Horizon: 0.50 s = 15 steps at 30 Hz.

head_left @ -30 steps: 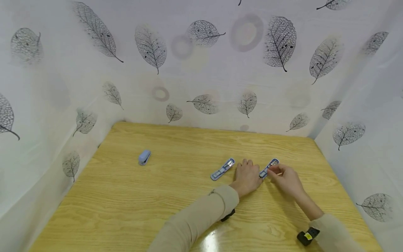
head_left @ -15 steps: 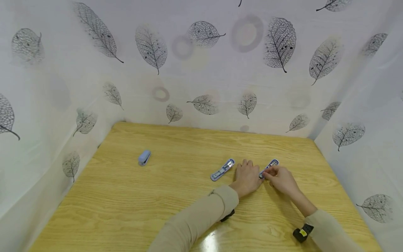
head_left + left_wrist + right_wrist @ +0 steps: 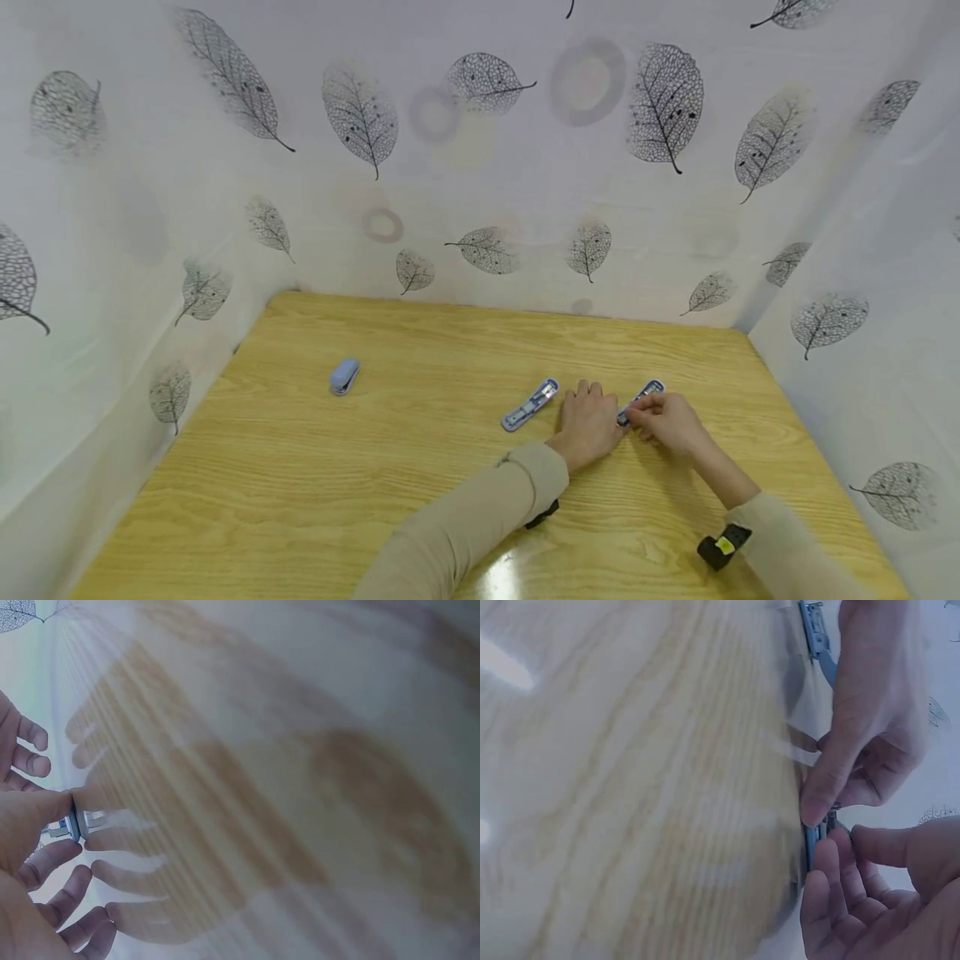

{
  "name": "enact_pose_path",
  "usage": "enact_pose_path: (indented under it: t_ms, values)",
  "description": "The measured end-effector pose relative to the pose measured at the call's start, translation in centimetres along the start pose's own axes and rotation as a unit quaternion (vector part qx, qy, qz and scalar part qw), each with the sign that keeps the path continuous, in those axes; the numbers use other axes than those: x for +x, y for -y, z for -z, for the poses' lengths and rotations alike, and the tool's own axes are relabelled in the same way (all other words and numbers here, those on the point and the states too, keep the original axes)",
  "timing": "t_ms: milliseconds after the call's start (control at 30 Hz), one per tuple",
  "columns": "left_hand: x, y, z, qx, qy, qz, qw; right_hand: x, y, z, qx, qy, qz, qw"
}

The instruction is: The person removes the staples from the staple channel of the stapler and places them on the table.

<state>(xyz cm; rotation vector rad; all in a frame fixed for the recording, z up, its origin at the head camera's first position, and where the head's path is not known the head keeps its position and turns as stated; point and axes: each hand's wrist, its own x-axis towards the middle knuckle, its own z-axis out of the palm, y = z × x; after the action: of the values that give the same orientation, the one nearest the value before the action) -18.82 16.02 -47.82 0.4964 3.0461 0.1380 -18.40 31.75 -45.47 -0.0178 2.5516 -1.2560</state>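
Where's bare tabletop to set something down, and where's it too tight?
Widest bare patch of the table lies between the small stapler and the middle opened stapler, running toward the left sleeve. Another strip runs behind both opened staplers to the leaf-patterned backdrop. Crowded: the right opened stapler, with the left hand and right hand both at it.

1. Widest lane: tabletop (image 3: 420, 358) between closed stapler (image 3: 345, 377) and left open stapler (image 3: 522, 412); a hand passes low.
2. Left open stapler to left hand (image 3: 588, 423): narrow gap, tight.
3. Near end of right open stapler (image 3: 651, 389): boxed in by left hand and right hand (image 3: 673, 425). Far end sticks out, reachable from behind.
4. Left sleeve (image 3: 465, 517) slants across the front, blocks low front-left approach.
5. Wedge between forearms passable; black wrist camera (image 3: 717, 548) crowds its right side.
6. Strip behind staplers passable, stops at leaf-print wall (image 3: 517, 183).
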Motion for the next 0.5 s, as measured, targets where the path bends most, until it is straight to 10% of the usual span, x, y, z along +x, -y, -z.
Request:
enact_pose_path:
  t_ms: [500]
  values:
    - [0.0,0.1,-0.2,0.001,-0.015,-0.008,0.9998,-2.3,-0.3,2.7,0.056,0.022,-0.05,0.997]
